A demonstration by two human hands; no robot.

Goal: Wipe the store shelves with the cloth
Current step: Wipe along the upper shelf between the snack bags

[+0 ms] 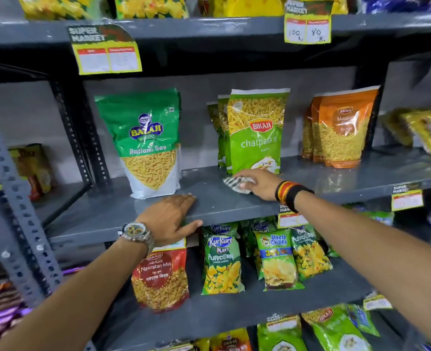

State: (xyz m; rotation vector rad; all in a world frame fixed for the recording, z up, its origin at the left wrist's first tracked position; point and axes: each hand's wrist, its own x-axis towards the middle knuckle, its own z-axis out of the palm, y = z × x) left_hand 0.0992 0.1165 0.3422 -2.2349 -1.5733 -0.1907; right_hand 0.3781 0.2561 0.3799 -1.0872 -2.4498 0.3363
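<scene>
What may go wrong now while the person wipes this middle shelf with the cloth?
The right hand holds the cloth right in front of the Bikaji chatpata pouch; a wider stroke may topple it and the pouches behind it. The Balaji Ratlami Sev pouch stands near the shelf front, by the left hand, so a push could drop it.

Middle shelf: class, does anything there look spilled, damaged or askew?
Nothing is spilled or torn. Only the Ratlami Sev pouch leans a little leftward; the chatpata pouches and orange pouches stand upright in rows.
</scene>
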